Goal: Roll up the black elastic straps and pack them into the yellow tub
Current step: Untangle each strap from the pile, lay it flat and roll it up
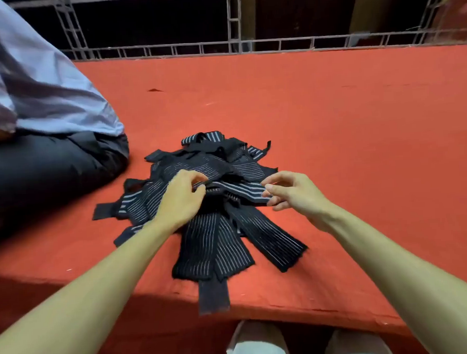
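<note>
The left hand (180, 196) and the right hand (290, 192) each pinch one end of a strap (238, 190) on top of the pile (211, 237) on the red table (332, 117). Neighbouring straps may tangle and lift too. No tub in view

A red-covered table (332, 117) spreads under and beyond the fingers (276, 188), with a seated person (42, 119) in lilac shirt and dark trousers well left of them, a metal grille (236, 45) far beyond, and pale shoes (256, 346) below.
</note>
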Demonstrator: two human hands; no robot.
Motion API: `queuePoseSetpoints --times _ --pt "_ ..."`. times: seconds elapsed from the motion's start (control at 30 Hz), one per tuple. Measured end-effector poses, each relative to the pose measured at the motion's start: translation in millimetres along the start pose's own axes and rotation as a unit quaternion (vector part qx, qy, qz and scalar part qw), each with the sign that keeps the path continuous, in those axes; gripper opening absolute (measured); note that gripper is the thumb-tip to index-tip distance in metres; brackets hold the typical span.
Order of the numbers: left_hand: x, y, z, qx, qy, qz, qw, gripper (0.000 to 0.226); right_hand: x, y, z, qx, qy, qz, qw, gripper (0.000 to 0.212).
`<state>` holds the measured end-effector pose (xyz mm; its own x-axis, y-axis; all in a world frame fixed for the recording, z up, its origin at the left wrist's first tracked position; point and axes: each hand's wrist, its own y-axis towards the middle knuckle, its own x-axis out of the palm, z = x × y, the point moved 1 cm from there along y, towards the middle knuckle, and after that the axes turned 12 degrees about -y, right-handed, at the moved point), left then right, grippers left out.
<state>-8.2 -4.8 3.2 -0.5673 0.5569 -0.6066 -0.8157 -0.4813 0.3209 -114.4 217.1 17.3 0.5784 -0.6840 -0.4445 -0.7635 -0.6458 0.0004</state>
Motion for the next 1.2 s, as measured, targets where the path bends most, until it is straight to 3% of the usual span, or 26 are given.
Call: queuePoseSetpoints --times 0.1,0.27,0.43,0.57,0.67,0.8,0.9,0.97,1.03,1.13,1.2 --pt "2 26 -28 -0.006 0.058 0.037 0.998 0.036 12 24 10 0.016 -0.006 -0.005 1.000 0.009" --pt "2 50 -49 -0.126 0.116 0.015 0.985 0.052 22 46 21 0.037 0.001 -0.015 0.999 0.010" --pt "0 50 -41 -0.075 0.159 0.013 0.984 0.039 25 50 21 0.045 0.006 -0.030 0.999 0.009" --pt "-3 51 -12 -0.072 0.126 -0.037 0.989 0.028 24 44 12 0.068 0.050 -0.051 0.995 0.009" --pt "-2 49 18 -0.079 -0.035 -0.047 0.995 0.016 24 35 5 0.100 0.090 -0.059 0.989 0.014" --pt "18 25 57 -0.140 -0.278 -0.089 0.946 0.010 23 22 -4 0.127 0.199 -0.070 0.969 0.035" --pt "38 4 76 -0.170 -0.351 -0.124 0.912 0.011 12 14 -8 0.149 0.284 -0.024 0.947 0.025" --pt "52 -8 84 -0.186 -0.349 -0.159 0.905 0.012 -3 8 -3 0.168 0.303 0.058 0.936 0.009" --pt "63 -18 90 -0.180 -0.323 -0.223 0.902 0.015 -21 3 7 0.179 0.280 0.125 0.935 0.026" --pt "79 -29 100 -0.176 -0.322 -0.305 0.879 0.026 -47 -9 25 0.179 0.212 0.124 0.953 0.038" --pt "89 -31 104 -0.176 -0.294 -0.313 0.886 0.028 -60 -14 39 0.190 0.153 0.108 0.964 0.040"
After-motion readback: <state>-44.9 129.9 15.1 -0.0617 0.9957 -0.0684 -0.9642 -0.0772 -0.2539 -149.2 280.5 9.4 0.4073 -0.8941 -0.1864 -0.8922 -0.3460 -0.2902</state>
